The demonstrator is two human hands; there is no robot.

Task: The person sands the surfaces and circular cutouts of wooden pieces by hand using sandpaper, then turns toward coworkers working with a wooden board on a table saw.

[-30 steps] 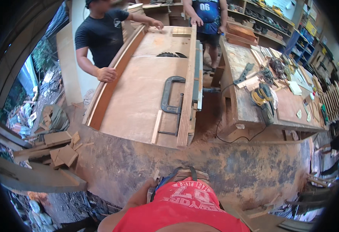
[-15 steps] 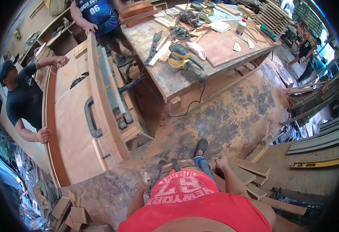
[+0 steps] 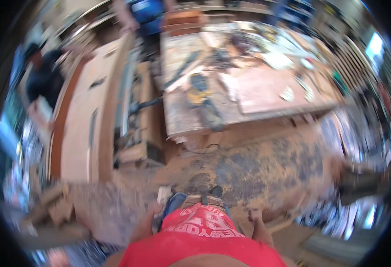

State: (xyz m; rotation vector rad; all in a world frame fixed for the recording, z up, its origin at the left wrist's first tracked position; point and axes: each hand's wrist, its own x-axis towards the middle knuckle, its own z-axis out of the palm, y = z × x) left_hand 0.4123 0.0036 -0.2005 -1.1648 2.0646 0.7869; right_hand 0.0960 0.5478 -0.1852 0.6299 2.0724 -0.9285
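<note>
The whole picture is smeared by motion. My left hand (image 3: pixel 154 208) hangs beside my left hip, closed on a small pale wooden piece (image 3: pixel 164 194) that sticks up past the fingers. On the other side, my right hand (image 3: pixel 254 215) hangs low, away from the hip and over the dusty floor. Its fingers are too blurred to read, and nothing can be made out in it. Neither hand touches the workbench (image 3: pixel 182 127) ahead of me.
A yellow and grey power sander (image 3: pixel 200 95) lies on the bench near a flat board (image 3: pixel 266 91). At left stands a large wooden panel frame (image 3: pixel 77 129) with a person in dark clothing (image 3: pixel 46 80) beside it. Another person in blue (image 3: pixel 146 18) stands behind. Wood scraps (image 3: pixel 57 204) lie lower left.
My view has swung to the right and I have moved, so the bench and panel frame sit differently. The pale wooden piece remains in my left hand. My right hand still hangs low.
</note>
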